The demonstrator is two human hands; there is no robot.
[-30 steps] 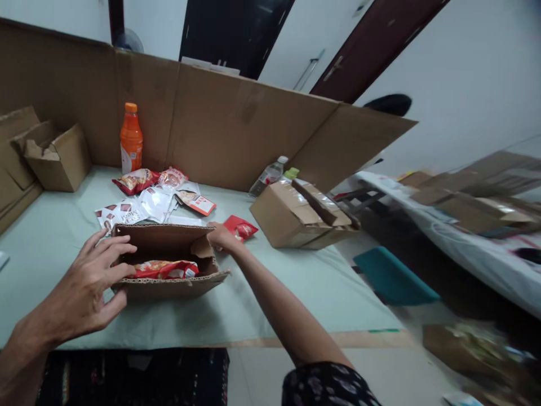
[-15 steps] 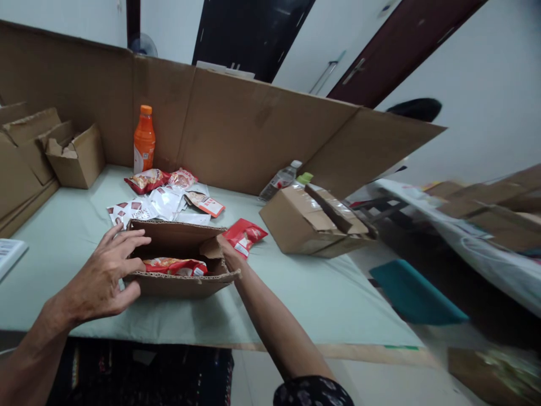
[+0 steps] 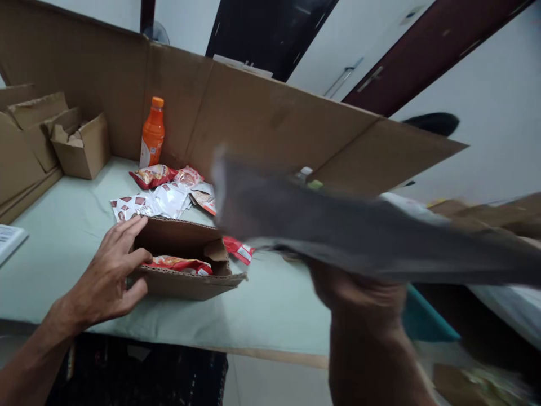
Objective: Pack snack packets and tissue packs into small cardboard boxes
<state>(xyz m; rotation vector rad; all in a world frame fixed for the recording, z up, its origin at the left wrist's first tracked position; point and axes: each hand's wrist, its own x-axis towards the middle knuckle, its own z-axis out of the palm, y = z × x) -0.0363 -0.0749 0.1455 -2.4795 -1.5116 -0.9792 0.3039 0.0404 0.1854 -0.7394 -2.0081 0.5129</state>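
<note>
My left hand [image 3: 107,276] grips the left end of a small open cardboard box [image 3: 186,285], fingers over its rim and thumb on the front wall. A red snack packet [image 3: 177,264] lies inside the box. Another red packet [image 3: 239,249] lies on the table just right of the box. My right hand [image 3: 359,293] is raised close to the camera and blurred by motion. It holds up a wide grey sheet [image 3: 338,225] that hides the right side of the table.
Several snack packets [image 3: 164,197] lie behind the box, near an orange drink bottle [image 3: 153,132]. A tall cardboard wall [image 3: 253,118] rings the pale green table [image 3: 54,237]. A small empty box [image 3: 82,148] stands at the back left. A white labelled item [image 3: 8,239] is at the left edge.
My right hand left the box's right side and swung up toward the camera with a grey sheet. The left hand slid down to grip the box's left end. The view panned left.
</note>
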